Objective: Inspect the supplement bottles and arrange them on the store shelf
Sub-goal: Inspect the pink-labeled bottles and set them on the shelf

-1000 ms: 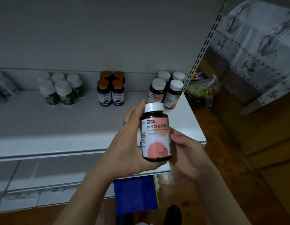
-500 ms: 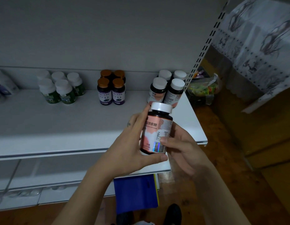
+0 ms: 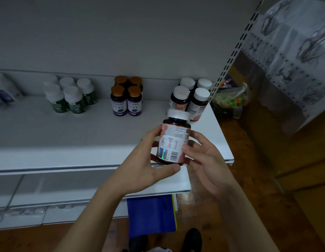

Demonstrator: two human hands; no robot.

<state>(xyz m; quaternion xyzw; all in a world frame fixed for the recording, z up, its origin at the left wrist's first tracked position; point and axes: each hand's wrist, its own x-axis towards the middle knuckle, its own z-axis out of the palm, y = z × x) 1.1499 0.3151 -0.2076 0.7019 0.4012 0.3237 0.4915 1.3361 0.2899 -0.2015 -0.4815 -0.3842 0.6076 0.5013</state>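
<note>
Both my hands hold a dark supplement bottle with a white cap and a pink label, upright above the front edge of the white shelf. Its back label faces me, with a barcode and a shiny sticker. My left hand cups it from the left, thumb under its base. My right hand grips it from the right, thumb on the label. Several matching white-capped bottles stand at the shelf's back right.
Several gold-capped purple-label bottles stand mid-shelf, and several green-label white bottles to their left. A slotted upright bounds the shelf on the right. A blue folder lies on the wooden floor below. A plastic bag sits behind the shelf end.
The bottle has been turned in my hands from its front label to its back label, and carried slightly up and right toward the shelf.
</note>
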